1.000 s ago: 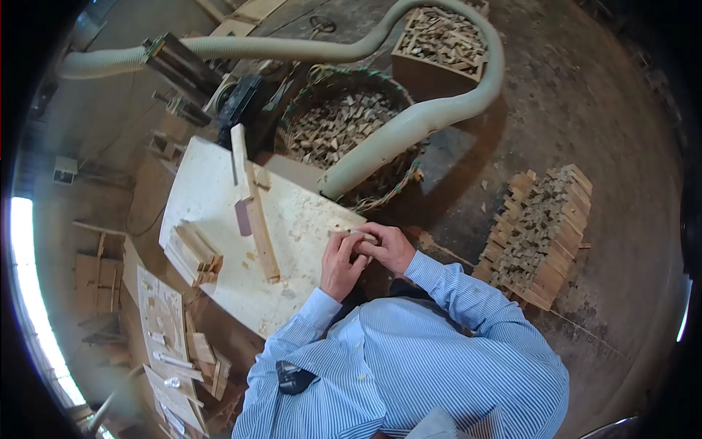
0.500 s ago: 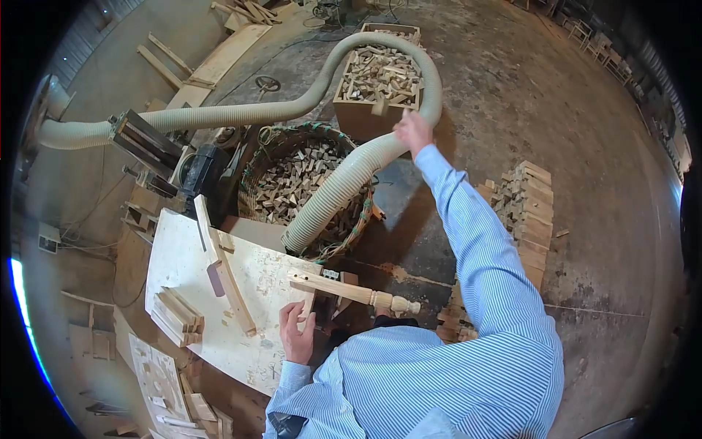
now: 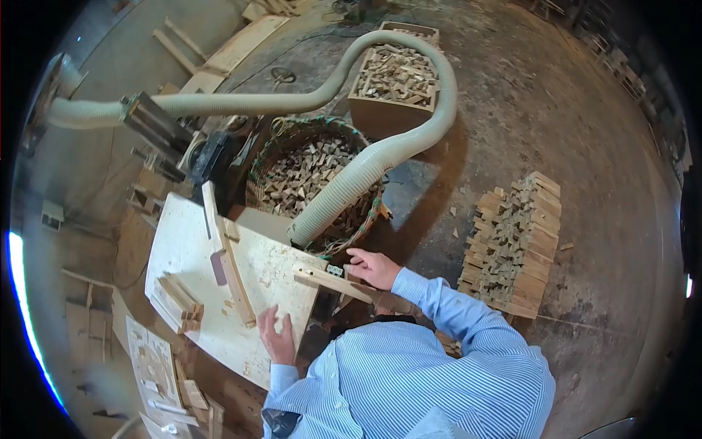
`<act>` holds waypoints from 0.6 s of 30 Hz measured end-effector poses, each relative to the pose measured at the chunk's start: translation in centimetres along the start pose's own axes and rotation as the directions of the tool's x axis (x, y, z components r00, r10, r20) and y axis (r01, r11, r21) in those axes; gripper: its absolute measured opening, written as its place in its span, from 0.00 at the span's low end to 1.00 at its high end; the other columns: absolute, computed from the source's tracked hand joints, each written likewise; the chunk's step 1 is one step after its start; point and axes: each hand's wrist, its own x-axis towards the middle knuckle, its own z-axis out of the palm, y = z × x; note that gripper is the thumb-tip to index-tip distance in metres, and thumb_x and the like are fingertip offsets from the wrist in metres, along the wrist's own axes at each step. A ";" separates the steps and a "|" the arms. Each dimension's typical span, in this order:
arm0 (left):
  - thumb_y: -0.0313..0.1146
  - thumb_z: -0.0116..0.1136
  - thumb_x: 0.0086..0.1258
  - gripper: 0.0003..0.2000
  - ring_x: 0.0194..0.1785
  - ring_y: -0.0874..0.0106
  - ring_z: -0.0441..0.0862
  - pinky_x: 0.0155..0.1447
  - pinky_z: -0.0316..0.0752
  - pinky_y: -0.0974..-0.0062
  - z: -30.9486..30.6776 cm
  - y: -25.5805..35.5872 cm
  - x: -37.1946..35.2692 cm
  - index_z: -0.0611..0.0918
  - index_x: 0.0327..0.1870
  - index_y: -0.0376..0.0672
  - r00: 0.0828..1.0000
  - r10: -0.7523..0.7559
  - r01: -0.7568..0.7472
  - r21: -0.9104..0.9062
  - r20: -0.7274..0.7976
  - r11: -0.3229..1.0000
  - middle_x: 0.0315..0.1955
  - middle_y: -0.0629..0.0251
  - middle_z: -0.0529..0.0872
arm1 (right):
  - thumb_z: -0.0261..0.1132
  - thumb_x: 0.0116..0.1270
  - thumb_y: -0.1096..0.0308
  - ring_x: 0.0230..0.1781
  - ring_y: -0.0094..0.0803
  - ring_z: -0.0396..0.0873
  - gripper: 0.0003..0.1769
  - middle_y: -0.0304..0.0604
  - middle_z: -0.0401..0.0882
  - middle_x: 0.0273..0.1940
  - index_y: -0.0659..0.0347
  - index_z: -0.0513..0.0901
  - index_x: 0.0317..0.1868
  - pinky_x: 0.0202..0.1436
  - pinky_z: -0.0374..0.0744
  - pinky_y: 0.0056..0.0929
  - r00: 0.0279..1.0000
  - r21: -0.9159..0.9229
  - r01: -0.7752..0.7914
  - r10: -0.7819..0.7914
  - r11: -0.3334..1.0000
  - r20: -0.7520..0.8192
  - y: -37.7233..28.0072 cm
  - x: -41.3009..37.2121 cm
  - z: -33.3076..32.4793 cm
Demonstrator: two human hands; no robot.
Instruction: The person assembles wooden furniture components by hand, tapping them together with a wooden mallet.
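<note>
My left hand (image 3: 277, 335) hovers at the near edge of the pale worktable (image 3: 267, 274), fingers apart and holding nothing. Beside a small switch box (image 3: 335, 270) at the table's right corner is my right hand (image 3: 374, 269), its fingers spread and empty. Whether a fingertip touches the box I cannot tell. A wooden piece with small holes (image 3: 329, 280) juts over that corner, just below my right hand; its far end is hard to make out. A long wooden strip (image 3: 232, 267) lies across the table, and stacked slats (image 3: 175, 304) rest to its left.
A ribbed hose (image 3: 344, 192) arches over a round basket of offcuts (image 3: 252, 172). Behind stands a crate (image 3: 387, 118) full of wood blocks. Stacked wood pieces (image 3: 530, 249) sit on the floor at right. A dark motor (image 3: 212, 157) adjoins the table's far side.
My right hand has come back from beside the crate to the switch box. The small block in the air near the crate is out of sight. My left hand has shifted slightly left and down.
</note>
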 end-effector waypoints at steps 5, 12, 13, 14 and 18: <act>0.29 0.72 0.70 0.20 0.61 0.51 0.83 0.66 0.78 0.59 -2.0 -2.7 2.8 0.85 0.62 0.40 0.966 -0.006 0.026 0.071 -0.260 0.997 0.57 0.49 0.84 | 0.69 0.74 0.52 0.60 0.48 0.86 0.33 0.53 0.86 0.61 0.57 0.74 0.74 0.62 0.83 0.44 0.969 -0.195 -0.025 0.072 0.980 0.238 -4.4 -2.3 1.7; 0.35 0.70 0.72 0.21 0.74 0.46 0.73 0.77 0.70 0.54 -10.4 -12.5 8.8 0.81 0.63 0.38 0.804 -0.006 0.275 0.363 -0.594 0.890 0.66 0.45 0.79 | 0.67 0.77 0.51 0.63 0.62 0.82 0.38 0.65 0.80 0.66 0.65 0.68 0.78 0.64 0.81 0.49 0.993 -0.448 0.081 -0.034 0.890 0.113 -2.0 -2.3 4.6; 0.35 0.70 0.72 0.21 0.74 0.46 0.73 0.77 0.70 0.54 -11.2 -14.2 9.7 0.81 0.63 0.38 0.794 -0.017 0.288 0.352 -0.607 0.891 0.66 0.45 0.79 | 0.65 0.78 0.51 0.63 0.62 0.82 0.37 0.66 0.80 0.66 0.65 0.68 0.78 0.64 0.81 0.50 0.995 -0.477 0.052 -0.002 0.877 0.105 -2.3 -2.2 4.7; 0.37 0.69 0.72 0.23 0.76 0.45 0.71 0.78 0.69 0.54 -12.2 -16.3 10.3 0.81 0.64 0.38 0.785 -0.025 0.352 0.413 -0.619 0.840 0.68 0.44 0.77 | 0.64 0.79 0.52 0.63 0.62 0.82 0.36 0.66 0.80 0.66 0.66 0.69 0.77 0.63 0.82 0.50 0.995 -0.508 0.024 0.027 0.861 0.092 -2.6 -2.3 5.2; 0.49 0.66 0.74 0.31 0.82 0.45 0.63 0.85 0.58 0.50 -15.0 -21.9 12.7 0.78 0.71 0.37 0.793 -0.123 0.481 0.490 -0.596 0.727 0.76 0.43 0.71 | 0.62 0.80 0.50 0.60 0.63 0.84 0.36 0.66 0.82 0.63 0.66 0.69 0.77 0.62 0.82 0.50 0.994 -0.577 -0.035 0.090 0.816 0.067 -3.6 -2.4 5.5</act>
